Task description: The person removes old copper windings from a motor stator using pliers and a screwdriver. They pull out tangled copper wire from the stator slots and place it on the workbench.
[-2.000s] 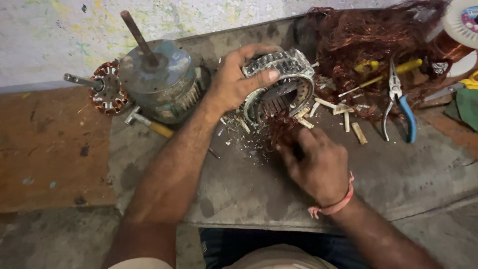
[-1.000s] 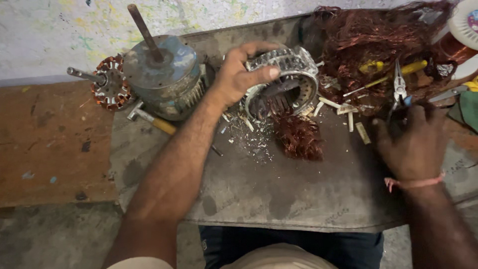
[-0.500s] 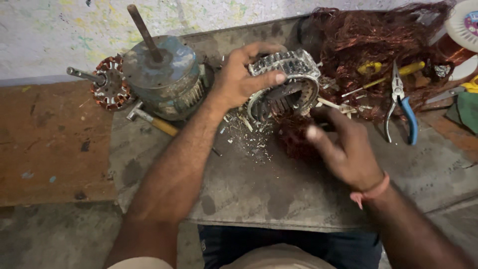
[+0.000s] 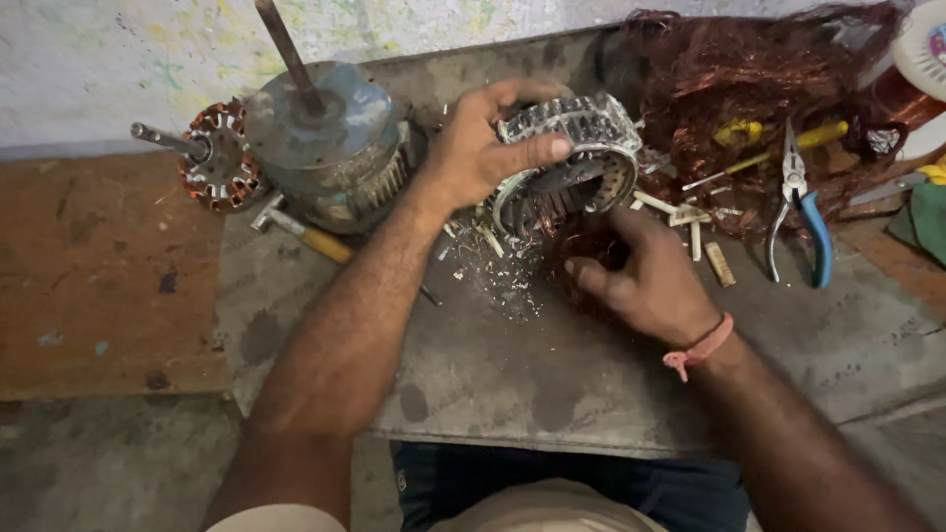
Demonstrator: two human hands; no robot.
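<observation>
Where the lower edge cuts off the person's lap and both forearms, the grey stone slab begins, stained and scratched, set on a rough floor with a brown wooden board beside it on the left. Nearest on the slab, the right hand lies palm down with a pink thread at the wrist, its fingers curled onto a tuft of copper wire spilling from the motor stator; whether they actually pinch the strands cannot be told, since the hand covers them and is slightly blurred. Just beyond, the left hand grips the stator, thumb pressed on the near face and fingers wrapped over the top rim. This ring of silvery laminations stands on edge, tilted, its open bore facing toward the person and slightly right, so its axis runs roughly near to far. Pale scraps of insulation litter the slab beneath it.

To the right lie blue-handled pliers, handles toward the person, and short wooden wedges. Left of the stator sits a grey motor housing with its shaft pointing up and away, a hammer partly tucked under it, and a smaller wound armature beyond. Farthest back, a heap of tangled copper wire half buries a yellow-handled screwdriver. A paint-flecked pale wall closes the scene.
</observation>
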